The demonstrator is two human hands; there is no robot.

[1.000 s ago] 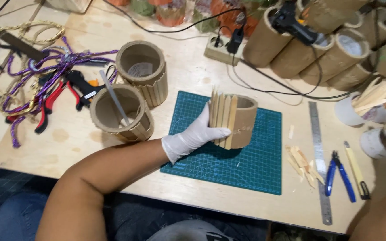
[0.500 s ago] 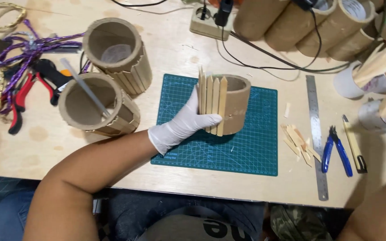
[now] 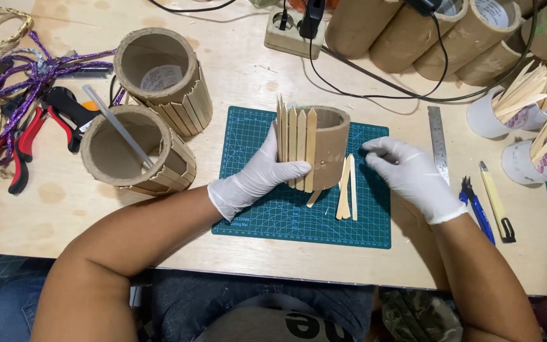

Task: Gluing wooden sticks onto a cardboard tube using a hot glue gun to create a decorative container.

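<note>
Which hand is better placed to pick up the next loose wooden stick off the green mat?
Right, most likely. The right hand is free beside the loose pointed wooden sticks on the green cutting mat, while the left hand grips the stick-clad cardboard tube.

Both my hands wear white gloves, forearms bare. My left hand [image 3: 257,174] is curled, fingers wrapped in a grip, thumb forward. My right hand [image 3: 406,174] lies palm down, fingertips pinched together.

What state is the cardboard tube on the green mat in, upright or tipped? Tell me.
Upright. The cardboard tube shows its open round mouth to the overhead camera, standing on the green mat, steadied by the left hand.
</note>
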